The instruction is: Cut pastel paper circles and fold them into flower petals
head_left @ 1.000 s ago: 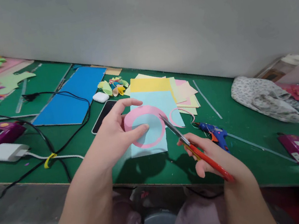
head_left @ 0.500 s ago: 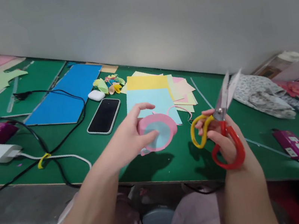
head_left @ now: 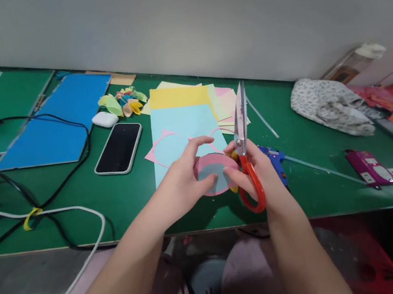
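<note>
My left hand (head_left: 188, 173) is closed on the edge of a round paper disc (head_left: 209, 170), pink at the rim with a pale blue-grey middle. In my right hand (head_left: 256, 160) are scissors (head_left: 240, 122) with one red and one yellow handle, blades pointing up and nearly together. The yellow handle is mostly hidden behind my fingers. My right thumb also touches the disc's right edge. Just beyond the hands, curved pink paper offcuts (head_left: 150, 156) lie on a light blue sheet (head_left: 181, 119).
A phone (head_left: 118, 148), white earbud case (head_left: 105, 119) and folded paper pieces (head_left: 124, 102) lie left. Coloured sheets (head_left: 177, 96) are stacked behind. Right are a blue glue gun (head_left: 276, 160), patterned cloth (head_left: 328, 106) and purple power strip (head_left: 369, 167). Cables (head_left: 79, 207) cross the left side.
My right hand has moved left to the disc, and the scissor blades have come together, pointing more upright. A pink offcut now shows on the light blue sheet. The view has shifted.
</note>
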`<action>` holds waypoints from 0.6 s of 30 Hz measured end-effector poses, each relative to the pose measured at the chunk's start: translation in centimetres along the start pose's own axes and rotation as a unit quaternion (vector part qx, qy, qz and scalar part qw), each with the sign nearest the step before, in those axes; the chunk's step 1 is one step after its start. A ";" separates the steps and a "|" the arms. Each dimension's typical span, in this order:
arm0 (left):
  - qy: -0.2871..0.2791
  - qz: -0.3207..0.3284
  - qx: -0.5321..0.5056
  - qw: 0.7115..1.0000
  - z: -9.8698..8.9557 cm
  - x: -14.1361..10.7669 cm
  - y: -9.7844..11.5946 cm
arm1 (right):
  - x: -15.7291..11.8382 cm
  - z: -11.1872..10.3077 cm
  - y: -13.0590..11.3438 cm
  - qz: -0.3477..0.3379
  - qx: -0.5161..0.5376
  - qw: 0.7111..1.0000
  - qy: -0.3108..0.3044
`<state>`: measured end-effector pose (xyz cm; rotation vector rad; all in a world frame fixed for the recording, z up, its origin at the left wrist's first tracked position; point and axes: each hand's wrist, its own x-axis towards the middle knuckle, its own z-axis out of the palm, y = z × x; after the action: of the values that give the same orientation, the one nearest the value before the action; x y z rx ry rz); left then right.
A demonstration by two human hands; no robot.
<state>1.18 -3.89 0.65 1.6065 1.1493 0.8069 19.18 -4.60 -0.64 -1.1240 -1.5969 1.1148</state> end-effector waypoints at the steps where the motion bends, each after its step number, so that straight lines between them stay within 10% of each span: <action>1: 0.015 -0.005 -0.018 1.000 0.0 0.1 0.0 | 0.1 0.1 0.1 -0.003 0.001 1.000 0.009; 9: 0.137 -0.018 -0.135 0.981 0.5 0.8 -0.4 | 0.6 1.5 0.3 0.006 0.034 0.993 0.114; 18: 0.108 -0.049 -0.179 0.977 0.3 1.1 -0.8 | 0.9 1.7 0.6 0.038 0.071 0.991 0.108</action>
<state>1.53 -2.86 -0.23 1.1777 1.1479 1.0753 17.44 -3.92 -1.42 -1.1768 -1.2972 1.0970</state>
